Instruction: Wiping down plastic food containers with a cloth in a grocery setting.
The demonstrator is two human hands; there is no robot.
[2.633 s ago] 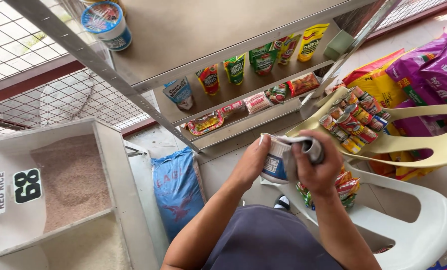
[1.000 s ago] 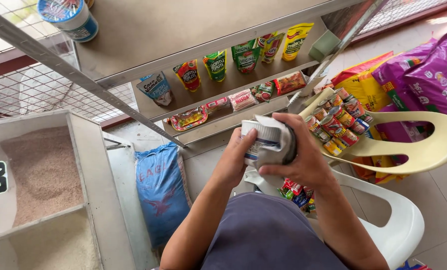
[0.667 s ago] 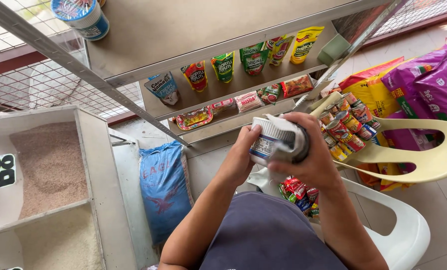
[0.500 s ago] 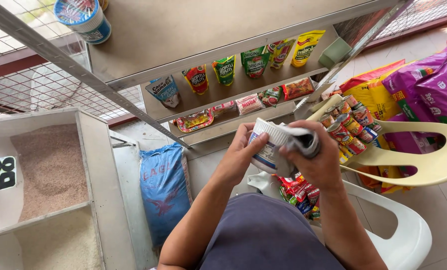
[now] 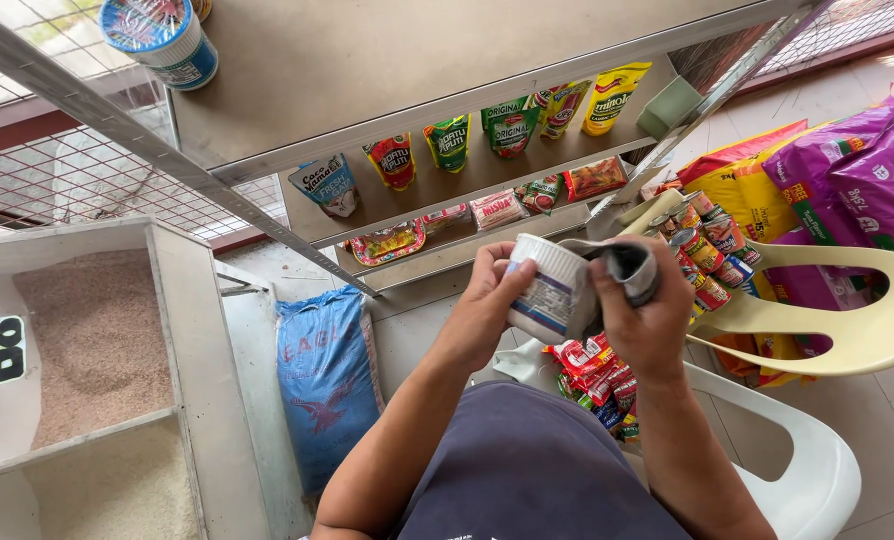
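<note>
Left hand point(image 5: 489, 300) wraps its fingers around a white cup-shaped container point(image 5: 547, 290), thumb over the rim, holding it tilted at chest height above the lap. Right hand point(image 5: 647, 320) has fingers closed on a grey cloth point(image 5: 622, 268), pressed against the container's side. Container sits between both hands, in front of the metal shelf point(image 5: 447, 180) and not touching it.

Shelf carries a row of sauce pouches point(image 5: 447, 140), flat sachets on the tier below. Another cup with a blue lid point(image 5: 162, 40) stands on the top tier. Right: yellow plastic chair point(image 5: 847, 320) stacked with tins point(image 5: 702, 250); white chair point(image 5: 807, 470) below with snack packets point(image 5: 592, 370). Left: rice bin point(image 5: 87, 340), blue sack point(image 5: 327, 380) beside it.
</note>
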